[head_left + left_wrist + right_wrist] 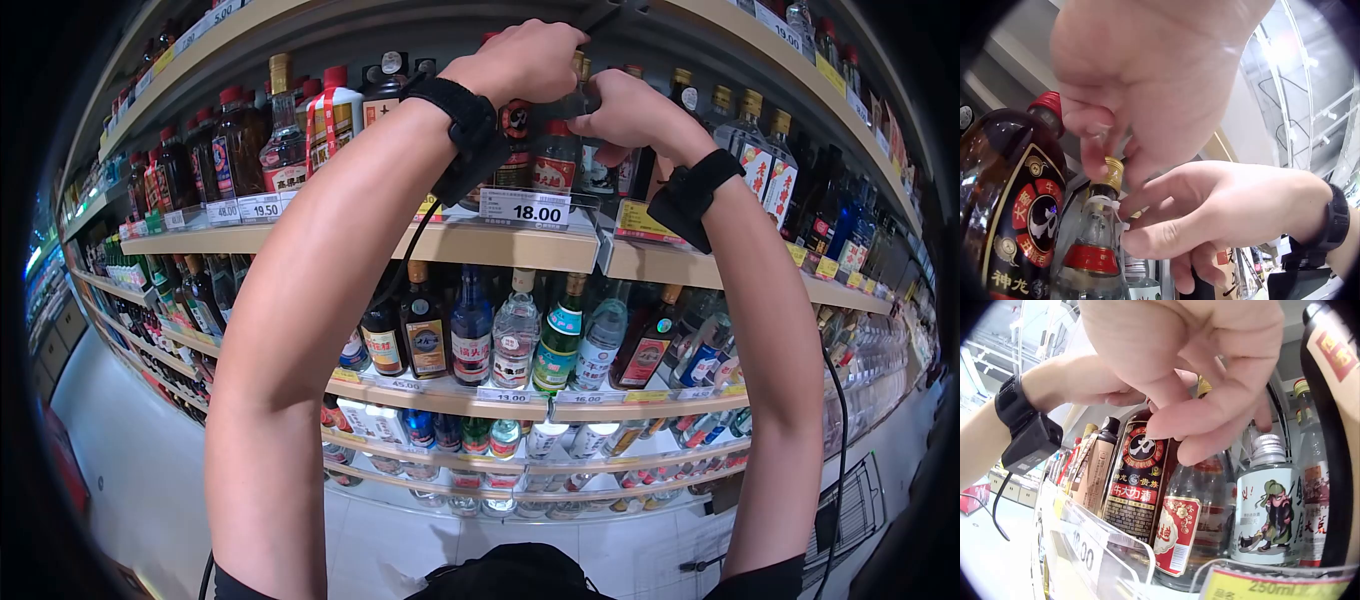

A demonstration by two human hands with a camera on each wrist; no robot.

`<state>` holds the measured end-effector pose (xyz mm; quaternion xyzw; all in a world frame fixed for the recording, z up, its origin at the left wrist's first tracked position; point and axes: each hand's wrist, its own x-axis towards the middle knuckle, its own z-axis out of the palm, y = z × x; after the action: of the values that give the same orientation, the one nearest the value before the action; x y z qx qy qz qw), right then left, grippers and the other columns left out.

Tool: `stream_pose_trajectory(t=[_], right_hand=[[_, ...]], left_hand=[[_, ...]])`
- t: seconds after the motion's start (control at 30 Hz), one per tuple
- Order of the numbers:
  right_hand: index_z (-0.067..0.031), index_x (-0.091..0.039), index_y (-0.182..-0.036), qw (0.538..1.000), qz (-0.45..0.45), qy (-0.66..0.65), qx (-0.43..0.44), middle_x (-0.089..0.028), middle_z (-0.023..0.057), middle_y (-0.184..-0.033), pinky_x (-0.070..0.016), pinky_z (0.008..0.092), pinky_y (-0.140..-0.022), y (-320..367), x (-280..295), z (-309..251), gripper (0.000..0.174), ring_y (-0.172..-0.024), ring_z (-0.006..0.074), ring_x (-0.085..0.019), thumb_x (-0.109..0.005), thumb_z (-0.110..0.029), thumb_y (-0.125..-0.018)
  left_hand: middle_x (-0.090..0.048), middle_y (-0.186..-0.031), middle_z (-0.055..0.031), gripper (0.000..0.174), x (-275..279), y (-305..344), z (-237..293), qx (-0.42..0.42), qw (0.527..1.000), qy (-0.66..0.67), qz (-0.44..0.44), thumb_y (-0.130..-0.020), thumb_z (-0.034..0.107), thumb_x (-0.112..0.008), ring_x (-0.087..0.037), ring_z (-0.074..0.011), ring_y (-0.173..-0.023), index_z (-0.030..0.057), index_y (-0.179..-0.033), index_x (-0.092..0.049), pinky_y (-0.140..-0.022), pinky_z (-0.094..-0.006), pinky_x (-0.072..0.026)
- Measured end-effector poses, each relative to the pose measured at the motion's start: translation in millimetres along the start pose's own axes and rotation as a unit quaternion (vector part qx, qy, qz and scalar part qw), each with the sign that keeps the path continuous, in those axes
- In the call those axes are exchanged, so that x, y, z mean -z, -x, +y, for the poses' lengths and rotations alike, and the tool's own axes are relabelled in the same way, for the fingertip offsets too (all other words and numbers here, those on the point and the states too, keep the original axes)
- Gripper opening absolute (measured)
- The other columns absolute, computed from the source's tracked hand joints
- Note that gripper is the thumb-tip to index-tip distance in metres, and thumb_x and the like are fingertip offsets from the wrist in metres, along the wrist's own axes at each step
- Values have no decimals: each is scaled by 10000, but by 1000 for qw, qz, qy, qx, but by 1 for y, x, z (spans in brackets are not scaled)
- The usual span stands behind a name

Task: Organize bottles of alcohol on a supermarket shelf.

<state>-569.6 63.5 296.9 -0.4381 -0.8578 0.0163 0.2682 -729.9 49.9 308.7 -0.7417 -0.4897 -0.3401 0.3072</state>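
Both hands meet at the neck of a clear glass bottle (1088, 281) with a red neck band, standing on the shelf. My left hand (525, 62) comes over from above, and its fingertips pinch the gold cap (1114, 172). From the right, my right hand (640, 115) pinches a white plastic tie (1107, 202) looped around the neck just below the cap. A red and white label (1177, 534) covers the bottle's lower front in the right wrist view. Its upper neck is hidden there behind the right hand's fingers.
Close on the left stands a dark amber bottle (1022, 206) with a red cap. A small bottle with a cartoon figure (1266, 512) is on the right. A clear plastic guard (1129, 547) lines the shelf edge. Lower shelves (430, 392) hold more bottles; a cart (850, 510) stands low right.
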Motion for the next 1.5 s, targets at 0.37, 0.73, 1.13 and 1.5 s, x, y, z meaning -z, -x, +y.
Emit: stream_pose_trajectory(t=[0.37,0.73,1.13,1.5], right_hand=[[41,-625,-1283,994,0,108,-33,-675,264,-1218,-528,415,-960,-3,-9,15,461,-1146,390,-657,-740,-135,-873],[65,-655,-1112,991,10,128,-34,-709,263,-1101,-559,434,-889,-6,-8,16,285,-1037,389,-699,-699,-109,-891],[104,-699,-978,988,119,94,19,-709,316,-964,-564,470,-881,-8,-20,23,214,-994,445,-702,-666,37,-776],[97,-678,-970,983,148,110,14,-728,271,-860,-571,441,-870,0,1,15,177,-961,406,-728,-637,59,-802]], left_hand=[[-720,-1118,-218,417,-5,-17,6,70,992,-69,-74,-886,55,-584,-731,-353,-961,31,-1300,-635,-894,-440,-567],[-748,-1021,-184,380,1,-8,6,50,998,-3,-35,-972,153,-562,-757,-268,-780,76,-1336,-640,-818,-416,-576],[-732,-1059,-239,305,-16,-29,1,64,985,161,3,-851,142,-666,-699,-387,-1045,3,-1109,-749,-934,-441,-541],[-750,-1006,-196,300,-7,-34,6,-10,985,124,116,-931,186,-638,-735,-309,-930,-14,-1133,-734,-861,-395,-549]])
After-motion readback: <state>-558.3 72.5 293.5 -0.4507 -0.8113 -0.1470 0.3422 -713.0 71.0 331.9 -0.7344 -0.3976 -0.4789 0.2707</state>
